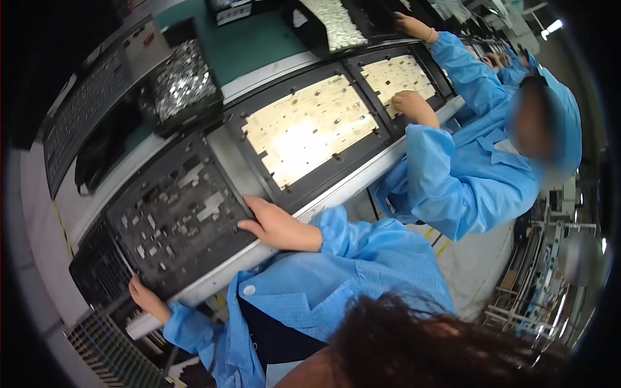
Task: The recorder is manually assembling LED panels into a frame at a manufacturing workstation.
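A black fixture tray (pixel 194 258) with many cutouts and light openings lies on the rail line in front of me. My left hand (pixel 149 301) grips its near left edge, with the fingers partly hidden by the tray's side. My right hand (pixel 281 226) is closed on the right edge, its thumb toward the tray's face and its fingers along the frame. Right of it, apart from my hand, a similar black frame (pixel 268 181) carries a pale yellow circuit board panel (pixel 314 123) with small dark parts and a bright glare.
Beyond the tray stand a black bin of shiny metal pieces (pixel 184 81) and a dark keyboard (pixel 87 110). A slotted rack (pixel 116 349) is at lower left. On the right, a co-worker in blue (pixel 479 174) reaches over another board panel (pixel 404 74). A metal rail (pixel 349 187) runs along the near side.
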{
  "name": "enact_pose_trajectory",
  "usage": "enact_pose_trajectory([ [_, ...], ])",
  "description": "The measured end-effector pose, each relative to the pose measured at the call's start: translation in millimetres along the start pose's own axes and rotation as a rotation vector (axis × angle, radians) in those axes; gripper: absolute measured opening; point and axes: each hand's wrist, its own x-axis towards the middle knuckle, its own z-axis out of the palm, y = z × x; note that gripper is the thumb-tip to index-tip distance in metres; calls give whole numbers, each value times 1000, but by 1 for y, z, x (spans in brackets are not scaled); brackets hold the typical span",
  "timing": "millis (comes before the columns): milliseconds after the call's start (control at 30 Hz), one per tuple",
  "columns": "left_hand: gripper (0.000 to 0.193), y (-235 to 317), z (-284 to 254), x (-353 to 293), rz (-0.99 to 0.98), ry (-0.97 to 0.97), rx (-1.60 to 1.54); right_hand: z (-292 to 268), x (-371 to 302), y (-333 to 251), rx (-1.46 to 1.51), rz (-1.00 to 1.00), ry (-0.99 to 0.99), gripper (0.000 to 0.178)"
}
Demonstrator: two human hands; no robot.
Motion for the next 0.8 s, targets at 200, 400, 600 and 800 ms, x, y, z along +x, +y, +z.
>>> enact_pose_trajectory([
  [200, 39, 85, 6, -34, -18, -145, 70, -40, -39, 10, -192, -417, 362, 33],
  [400, 38, 128, 24, -55, 52, -222, 163, -28, -38, 29, -290, -489, 582, 34],
  [600, 43, 115, -20, -41, 285, 499, 456, -30, -37, 39, -272, -464, 592, 35],
  [800, 46, 86, -98, -41, 314, 1088, 1266, -23, -33, 37, -229, -482, 571, 36],
])
